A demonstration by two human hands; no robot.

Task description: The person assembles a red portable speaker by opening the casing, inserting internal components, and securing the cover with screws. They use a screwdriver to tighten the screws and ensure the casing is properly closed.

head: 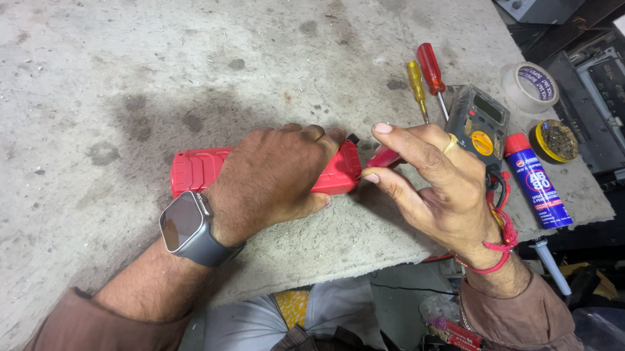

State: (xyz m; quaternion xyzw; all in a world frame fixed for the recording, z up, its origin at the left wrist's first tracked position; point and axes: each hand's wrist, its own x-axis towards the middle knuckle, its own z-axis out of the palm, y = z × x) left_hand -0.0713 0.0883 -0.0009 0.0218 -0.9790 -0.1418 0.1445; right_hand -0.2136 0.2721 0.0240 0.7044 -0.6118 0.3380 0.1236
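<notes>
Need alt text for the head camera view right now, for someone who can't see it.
On a grey concrete slab, the left hand presses down a red device while the right hand holds a red-handled tool at its end. Beyond lie two screwdrivers, a multimeter, a spray can and tape.
</notes>
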